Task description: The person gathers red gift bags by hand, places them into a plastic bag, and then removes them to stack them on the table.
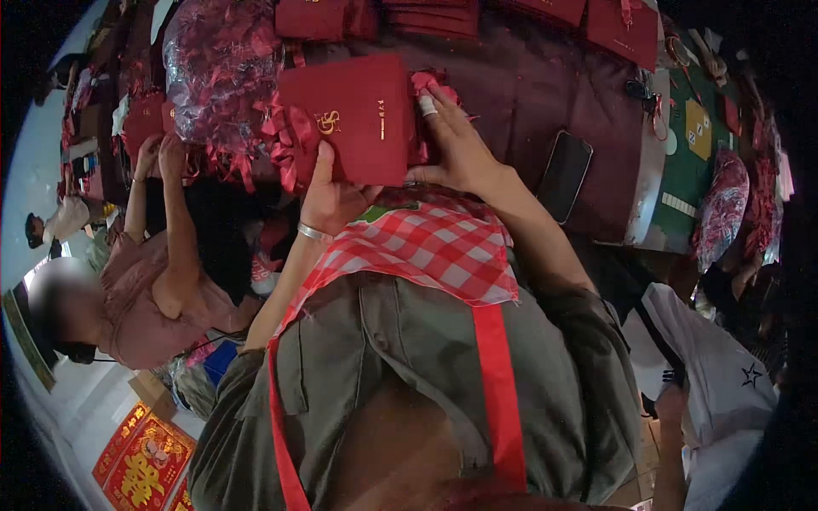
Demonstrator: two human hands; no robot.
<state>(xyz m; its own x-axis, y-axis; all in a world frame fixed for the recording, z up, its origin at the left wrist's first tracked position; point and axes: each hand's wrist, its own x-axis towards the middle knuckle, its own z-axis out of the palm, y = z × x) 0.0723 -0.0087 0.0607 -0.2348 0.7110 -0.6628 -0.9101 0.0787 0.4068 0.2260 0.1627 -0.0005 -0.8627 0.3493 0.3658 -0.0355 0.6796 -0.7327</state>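
Note:
Upright before me is what looks like a stack of flat red gift bags (pixel 366 106) with gold lettering on the front. My left hand (pixel 331 200) grips its lower left corner, the thumb on the front face. Shiny red ribbons (pixel 292 136) bunch at the left edge, close to that thumb. Along the right edge lies my right hand (pixel 460 149), fingers stretched out and thumb apart, with white tape round one finger. Its fingertips touch a clump of red ribbon (pixel 423 83). How many bags are stacked, and what lies behind them, I cannot see.
A clear plastic bag of red ribbons (pixel 221 72) stands left on the dark red tablecloth (pixel 520 94). More red bags (pixel 430 17) are piled at the back. A phone (pixel 566 176) lies right, near the table edge. A co-worker (pixel 158 272) works at left; another person's sleeve (pixel 711 358) is right.

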